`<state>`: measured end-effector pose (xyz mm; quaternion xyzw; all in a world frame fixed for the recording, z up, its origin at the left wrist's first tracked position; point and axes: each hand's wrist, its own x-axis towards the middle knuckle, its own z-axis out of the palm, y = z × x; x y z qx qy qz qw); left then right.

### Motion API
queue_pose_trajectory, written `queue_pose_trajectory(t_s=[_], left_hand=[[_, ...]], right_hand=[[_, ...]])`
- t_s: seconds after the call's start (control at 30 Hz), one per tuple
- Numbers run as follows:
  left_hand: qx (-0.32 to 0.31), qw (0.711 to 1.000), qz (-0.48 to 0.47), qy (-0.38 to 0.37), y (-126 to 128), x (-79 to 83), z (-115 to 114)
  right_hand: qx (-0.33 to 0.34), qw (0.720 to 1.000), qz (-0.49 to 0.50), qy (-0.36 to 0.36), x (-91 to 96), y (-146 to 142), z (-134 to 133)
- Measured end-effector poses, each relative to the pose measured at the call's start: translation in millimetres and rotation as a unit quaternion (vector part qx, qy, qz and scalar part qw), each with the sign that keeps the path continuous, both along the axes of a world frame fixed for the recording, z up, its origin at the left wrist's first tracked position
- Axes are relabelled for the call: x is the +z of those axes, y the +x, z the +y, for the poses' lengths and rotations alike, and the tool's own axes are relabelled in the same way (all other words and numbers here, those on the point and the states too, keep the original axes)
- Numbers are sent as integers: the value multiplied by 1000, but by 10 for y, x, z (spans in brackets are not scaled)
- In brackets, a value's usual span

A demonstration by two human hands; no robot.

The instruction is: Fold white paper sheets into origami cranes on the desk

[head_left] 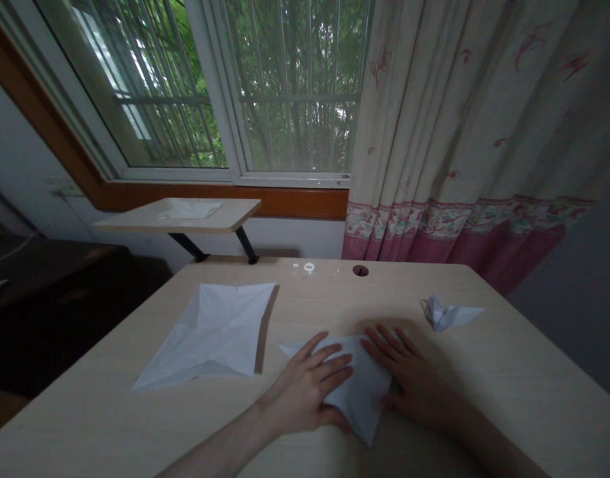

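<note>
A white sheet of paper [362,392], folded to a triangle with one point toward me, lies flat on the desk beneath both hands. Across its left part rests my left hand [314,388], fingers spread and stretched out. My right hand [409,372] lies on its right side with the fingertips at the upper edge and the thumb by the right slanting edge. Neither hand grips anything. A creased, unfolded white sheet [229,328] is to the left of my left hand. Beyond my right hand sits a small folded paper figure [449,314] that looks like a bird.
The light wood desk [295,292] has a round cable hole [360,271] near its back edge. A raised shelf [220,222] at the back left carries another piece of white paper [192,210]. Behind are a barred window [295,99] and a patterned curtain [464,133].
</note>
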<state>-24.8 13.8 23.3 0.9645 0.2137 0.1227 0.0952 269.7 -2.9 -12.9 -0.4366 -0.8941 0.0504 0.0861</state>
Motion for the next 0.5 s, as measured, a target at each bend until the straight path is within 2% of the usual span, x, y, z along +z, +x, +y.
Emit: queue_pose_trajectory(t_s=[0.17, 0.33, 0.5], left_hand=[[-31, 999, -8, 41, -4, 20, -8], [-34, 990, -69, 118, 24, -137, 10], [-39, 984, -98, 141, 38, -221, 41]], right_hand=[[5, 1000, -2, 21, -55, 14, 10], [7, 999, 0, 36, -85, 11, 16], [7, 1000, -1, 25, -66, 12, 13]])
